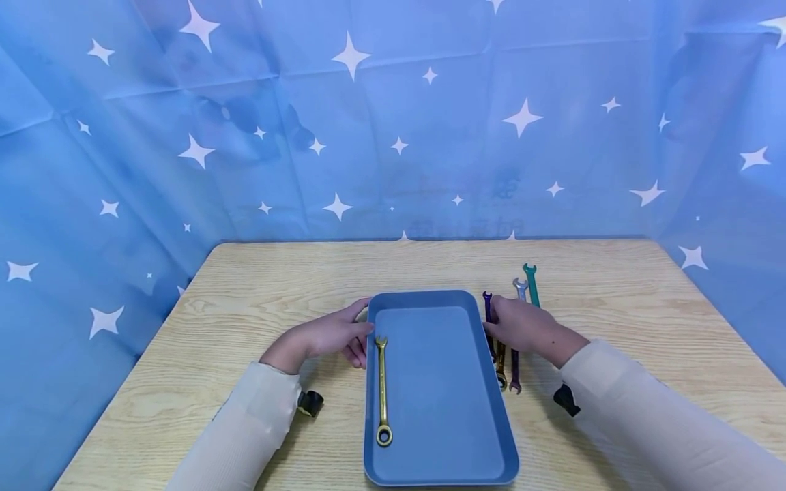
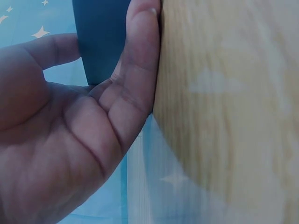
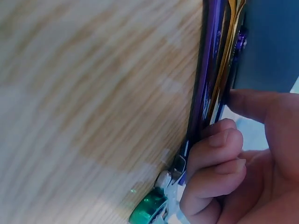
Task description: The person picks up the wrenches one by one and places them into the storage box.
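A blue-grey tray (image 1: 442, 395) lies on the table, with a gold combination wrench (image 1: 383, 389) lengthwise along its left side. My left hand (image 1: 331, 335) grips the tray's left edge, thumb on the rim and fingers low against the table. Beside the tray's right edge, my right hand (image 1: 522, 324) pinches a dark purple wrench (image 1: 488, 303); the thumb touches it and the other fingers are curled, while the index fingertip is hidden. Under and around that hand lie another gold wrench (image 1: 501, 372), a purplish wrench (image 1: 514, 375), a silver wrench (image 1: 520, 286) and a green wrench (image 1: 531, 279).
Light wood table (image 1: 295, 273) spreads around the tray. A blue star-patterned cloth (image 1: 393, 123) hangs behind and at the sides. Black wrist cameras, such as the left one (image 1: 310, 403), stick out below the sleeves.
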The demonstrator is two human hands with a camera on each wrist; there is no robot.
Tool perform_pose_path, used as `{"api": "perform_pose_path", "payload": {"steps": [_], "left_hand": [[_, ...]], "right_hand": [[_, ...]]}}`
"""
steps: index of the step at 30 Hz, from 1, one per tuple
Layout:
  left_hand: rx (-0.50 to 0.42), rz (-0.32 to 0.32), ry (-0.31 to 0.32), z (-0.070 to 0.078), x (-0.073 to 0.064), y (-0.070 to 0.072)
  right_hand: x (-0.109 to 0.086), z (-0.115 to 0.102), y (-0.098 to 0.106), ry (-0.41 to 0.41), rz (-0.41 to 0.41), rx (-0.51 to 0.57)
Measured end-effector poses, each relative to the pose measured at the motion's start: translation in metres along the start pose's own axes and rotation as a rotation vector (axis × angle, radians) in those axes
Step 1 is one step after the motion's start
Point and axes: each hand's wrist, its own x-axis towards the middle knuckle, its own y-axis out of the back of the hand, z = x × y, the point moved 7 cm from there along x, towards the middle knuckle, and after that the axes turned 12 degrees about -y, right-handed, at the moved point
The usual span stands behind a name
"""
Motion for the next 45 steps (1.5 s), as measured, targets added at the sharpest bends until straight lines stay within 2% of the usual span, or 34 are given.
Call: {"api": "perform_pose_path", "payload": {"steps": [8,18,31,39,45], "left_hand": [[0.000,0.001,-0.002,0.0001,0.0001,-0.0001],[0.004,0.006,0.000,0.0011,-0.0006,-0.0005],[-0.005,0.015,0.009,0.0003,-0.0013,-0.0003],[0.001,0.015,0.010,0.0004,-0.0010,-0.0005],[0.001,0.017,0.012,0.0007,-0.0016,-0.0003]], "right_hand": [[0.0020,0.0030,0.0001,0.018,-0.012,0.000],[0.0042,0.0066,0.0006,0.010,-0.075,0.099],[0.0041,0.0056,-0.0012,-0.016,-0.013,0.081],[0.0021,0.0074,-0.0009,-0.031,-0.024,0.119],[0.0020,0.0071,-0.0009,-0.030,-0.013,0.107]]}}
